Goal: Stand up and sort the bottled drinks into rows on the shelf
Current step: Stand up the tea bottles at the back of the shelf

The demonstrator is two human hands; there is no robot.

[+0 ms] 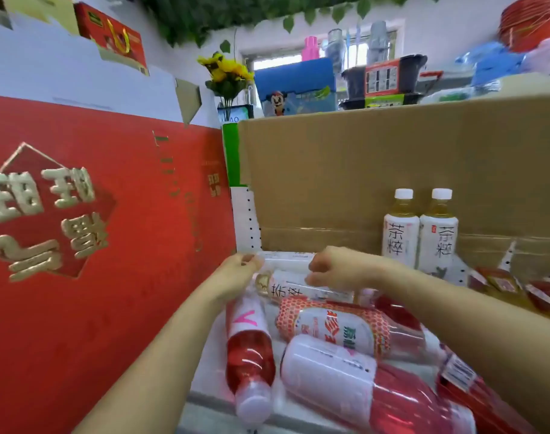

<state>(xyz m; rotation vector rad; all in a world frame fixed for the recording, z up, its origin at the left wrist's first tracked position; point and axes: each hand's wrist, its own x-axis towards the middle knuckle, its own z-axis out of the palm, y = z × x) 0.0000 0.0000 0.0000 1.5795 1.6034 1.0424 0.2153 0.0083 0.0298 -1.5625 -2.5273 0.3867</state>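
Observation:
Two white-labelled tea bottles (419, 228) stand upright side by side at the back of the white shelf (206, 364), against a cardboard wall. In front of them several bottles lie on their sides: a pink drink (250, 346), a bottle with an orange-patterned label (333, 328), a big red drink with a white label (361, 380). Both hands are at the back left of the pile. My left hand (236, 272) and my right hand (336, 267) grip a clear bottle (286, 261) lying across, above a lying tea bottle (294, 288).
A tall red gift box (95, 245) walls the shelf on the left. A brown cardboard sheet (392, 170) forms the back. Red snack packets (517, 292) lie at the right. Flowers, plastic ware and boxes sit on top behind.

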